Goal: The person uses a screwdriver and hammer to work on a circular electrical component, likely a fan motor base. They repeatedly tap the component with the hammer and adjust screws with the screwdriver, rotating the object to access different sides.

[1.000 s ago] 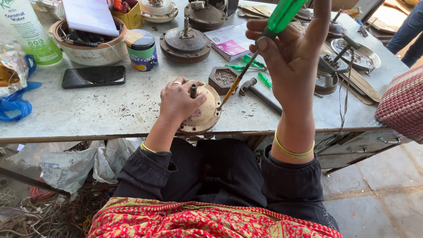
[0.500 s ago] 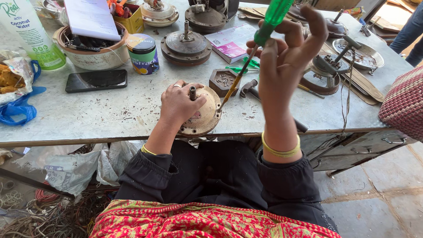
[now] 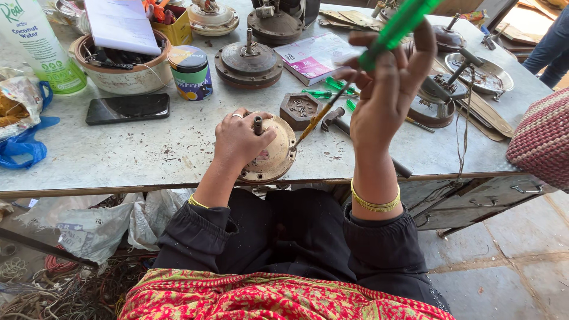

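Note:
My left hand (image 3: 238, 138) rests on a round cream-coloured motor housing (image 3: 277, 159) at the near edge of the metal table (image 3: 148, 160), gripping it beside its upright shaft. My right hand (image 3: 388, 92) is raised above the table, closed around the green handle of a long screwdriver (image 3: 396, 26). The screwdriver's shaft slants down and left, and its tip meets the right rim of the housing. A small hexagonal wooden dish of screws (image 3: 301, 109) and a hammer (image 3: 333, 118) lie just beyond the housing.
Several other round motor parts (image 3: 249, 62) stand farther back. A black phone (image 3: 127, 108), a small tin (image 3: 191, 72), a bowl of tools (image 3: 118, 68), a plastic bottle (image 3: 38, 44), a pink booklet (image 3: 314, 56) and bags lie around. Another person's knitted sleeve (image 3: 542, 142) shows at right.
The right hand with the screwdriver has shifted slightly and turned around the handle, fingers repositioned. The left hand stays on the housing.

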